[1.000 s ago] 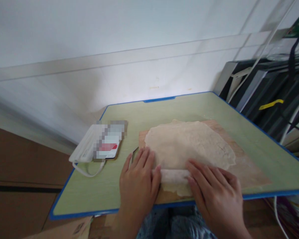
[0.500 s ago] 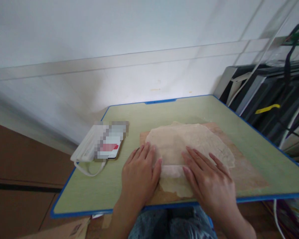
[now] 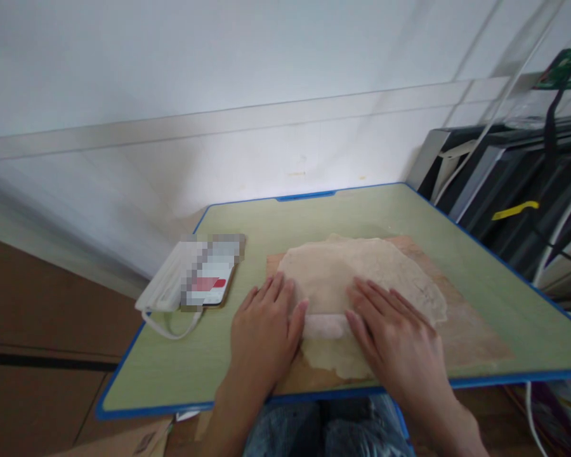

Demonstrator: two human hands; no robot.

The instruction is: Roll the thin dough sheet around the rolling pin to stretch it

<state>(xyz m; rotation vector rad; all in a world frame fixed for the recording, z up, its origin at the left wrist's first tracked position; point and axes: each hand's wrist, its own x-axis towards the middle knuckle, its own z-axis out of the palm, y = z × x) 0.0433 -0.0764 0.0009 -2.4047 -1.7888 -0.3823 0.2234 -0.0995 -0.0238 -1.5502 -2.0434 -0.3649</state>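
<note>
A wide, thin sheet of dough [image 3: 328, 266] with an uneven edge lies on a wooden board [image 3: 471, 339]. Across its near part runs a short, pale rolling pin [image 3: 327, 326], seen only between my hands; its ends are hidden beneath them. My left hand [image 3: 266, 330] lies palm down over the pin's left end, fingers stretched forward to the dough's left edge. Over the right end is my right hand [image 3: 397, 333], also flat, with its fingers extended on the dough. Both thumbs point inward along the pin. Some dough shows on the near side of it.
The board rests on a pale green table [image 3: 247, 219] with a blue rim. At the left are a phone [image 3: 219, 273] and a white object with a strap [image 3: 169, 276]. Dark panels [image 3: 504, 178] and cables stand at the right. A white wall rises behind.
Very little differs. The fingers of my right hand lie closer together than before, and both hands have shifted very slightly left. The dough and pin look nearly the same.
</note>
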